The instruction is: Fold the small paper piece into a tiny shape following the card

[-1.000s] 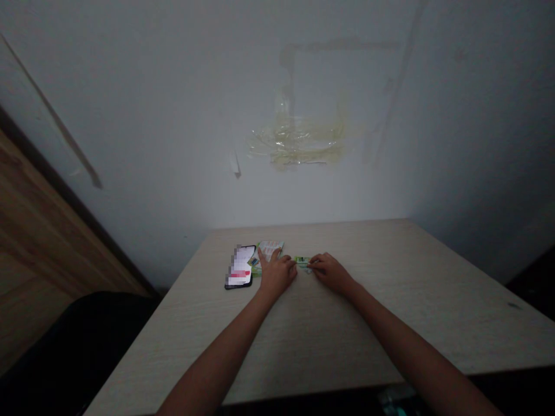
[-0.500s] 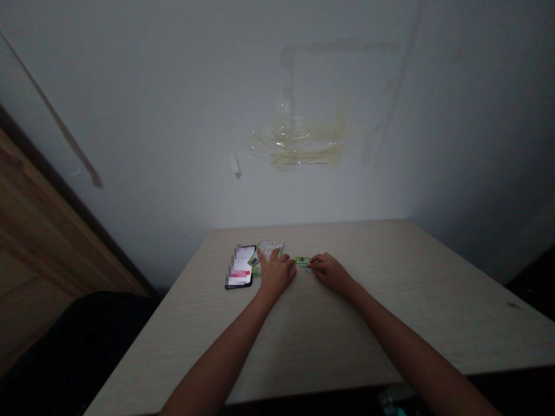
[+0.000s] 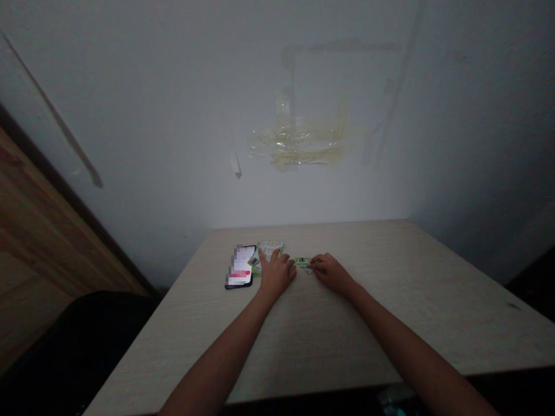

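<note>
Both my forearms reach out over a pale wooden table (image 3: 390, 300). My left hand (image 3: 276, 273) lies palm down with its fingers spread on a green and white printed packet (image 3: 269, 249). Just right of it, my right hand (image 3: 329, 270) is closed, its fingertips pinching a small green and white card (image 3: 302, 263) that rests on the table between the two hands. A black phone (image 3: 240, 267) with a lit screen lies flat to the left of the packet.
A white wall (image 3: 173, 133) with yellowed tape residue (image 3: 299, 141) rises right behind the table. A wooden panel (image 3: 30, 242) stands at the left, with a dark shape (image 3: 73, 341) below it. The table's near edge is at the bottom.
</note>
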Tool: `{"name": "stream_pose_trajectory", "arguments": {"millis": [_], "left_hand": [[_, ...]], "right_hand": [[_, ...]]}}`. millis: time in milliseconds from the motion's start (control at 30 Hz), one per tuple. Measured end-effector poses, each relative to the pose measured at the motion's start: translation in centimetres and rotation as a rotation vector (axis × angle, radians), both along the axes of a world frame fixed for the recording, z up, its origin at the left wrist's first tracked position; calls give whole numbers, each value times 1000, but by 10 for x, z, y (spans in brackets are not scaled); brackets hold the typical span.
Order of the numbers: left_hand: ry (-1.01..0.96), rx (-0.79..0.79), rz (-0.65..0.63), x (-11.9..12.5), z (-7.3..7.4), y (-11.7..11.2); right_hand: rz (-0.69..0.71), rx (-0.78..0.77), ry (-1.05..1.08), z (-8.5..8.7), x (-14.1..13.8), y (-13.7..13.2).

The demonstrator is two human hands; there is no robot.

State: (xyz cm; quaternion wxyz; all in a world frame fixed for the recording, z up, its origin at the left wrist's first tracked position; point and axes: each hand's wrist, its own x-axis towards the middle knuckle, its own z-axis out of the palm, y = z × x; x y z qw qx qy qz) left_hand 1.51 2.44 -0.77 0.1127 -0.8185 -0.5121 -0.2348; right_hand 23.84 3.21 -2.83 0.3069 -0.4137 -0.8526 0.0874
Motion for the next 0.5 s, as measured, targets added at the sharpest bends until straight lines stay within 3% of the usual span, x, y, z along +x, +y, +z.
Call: {"name": "stream_pose_trajectory", "arguments": {"millis": [267, 500], "left_hand": [[10, 8, -15, 4, -8, 3], [-22, -2, 22, 8, -5, 3]], "right_hand": [[2, -17, 55, -3, 1, 5], [29, -1, 40, -1, 0, 2]]}}
